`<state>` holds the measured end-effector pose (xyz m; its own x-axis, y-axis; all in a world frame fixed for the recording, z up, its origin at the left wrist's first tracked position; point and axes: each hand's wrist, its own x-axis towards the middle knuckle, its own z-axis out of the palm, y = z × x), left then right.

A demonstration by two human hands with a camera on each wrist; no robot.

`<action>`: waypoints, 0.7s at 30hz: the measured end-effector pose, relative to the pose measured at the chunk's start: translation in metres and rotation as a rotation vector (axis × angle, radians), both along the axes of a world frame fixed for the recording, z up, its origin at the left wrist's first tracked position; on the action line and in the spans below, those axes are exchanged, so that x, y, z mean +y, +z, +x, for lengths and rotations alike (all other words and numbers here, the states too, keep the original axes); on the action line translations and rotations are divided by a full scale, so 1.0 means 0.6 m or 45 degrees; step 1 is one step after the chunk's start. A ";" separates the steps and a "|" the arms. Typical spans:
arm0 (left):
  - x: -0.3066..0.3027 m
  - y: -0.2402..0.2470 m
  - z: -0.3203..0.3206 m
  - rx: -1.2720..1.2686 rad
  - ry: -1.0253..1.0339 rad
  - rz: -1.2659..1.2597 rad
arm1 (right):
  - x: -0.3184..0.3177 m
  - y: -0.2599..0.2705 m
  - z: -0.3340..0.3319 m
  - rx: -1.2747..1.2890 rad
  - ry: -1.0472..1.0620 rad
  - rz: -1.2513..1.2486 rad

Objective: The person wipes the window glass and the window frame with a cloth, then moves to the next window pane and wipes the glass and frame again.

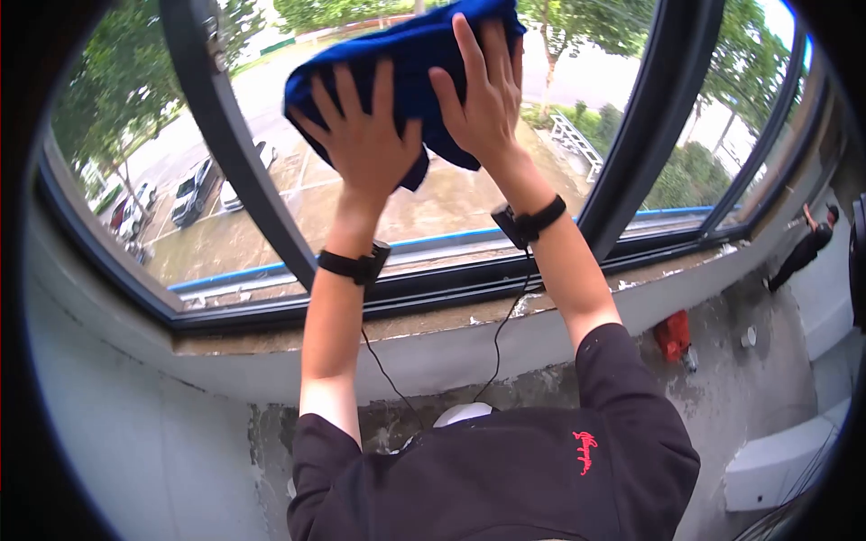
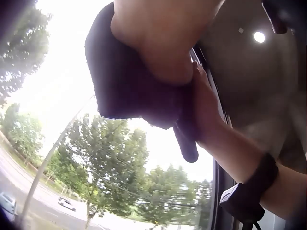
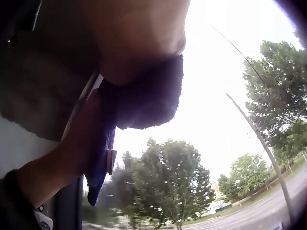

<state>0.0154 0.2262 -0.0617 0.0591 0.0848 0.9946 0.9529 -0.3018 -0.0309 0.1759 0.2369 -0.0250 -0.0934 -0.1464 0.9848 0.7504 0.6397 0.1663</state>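
So both hands are up high on the window: the left hand [image 1: 368,144] lies flat with its fingers spread wide, and the right hand [image 1: 487,104] sits right beside it, fingers pretty straight and thumb out to the side. Both press on a dark blue cloth [image 1: 413,81], which sits under the palms and looks to be up against the window glass [image 1: 505,212], with a loose corner hanging down between the wrists. Each wrist has a black strap with a little camera on it, one on the left [image 1: 356,264] and one on the right [image 1: 534,221], and thin black cables run down from them toward the person's dark short-sleeved shirt [image 1: 505,478], which has red script [image 1: 586,451] on the chest. The pane sits between two slanted dark uprights [image 1: 225,126] [image 1: 649,117], with the sill [image 1: 424,334] below, its edge kinda rough. Through the glass there's wet-looking paving, parked cars [image 1: 192,192] over on the left, trees [image 1: 577,32] and a white rack-like thing [image 1: 577,144]. Inside, way off to the right, a red bag [image 1: 672,334] and a small white cup [image 1: 750,336] are on the floor, and another person in dark clothes [image 1: 806,243] stands by the wall.
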 end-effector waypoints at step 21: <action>-0.039 -0.418 0.040 0.034 -0.130 -0.708 | -0.044 -0.454 0.031 0.077 -0.322 -0.622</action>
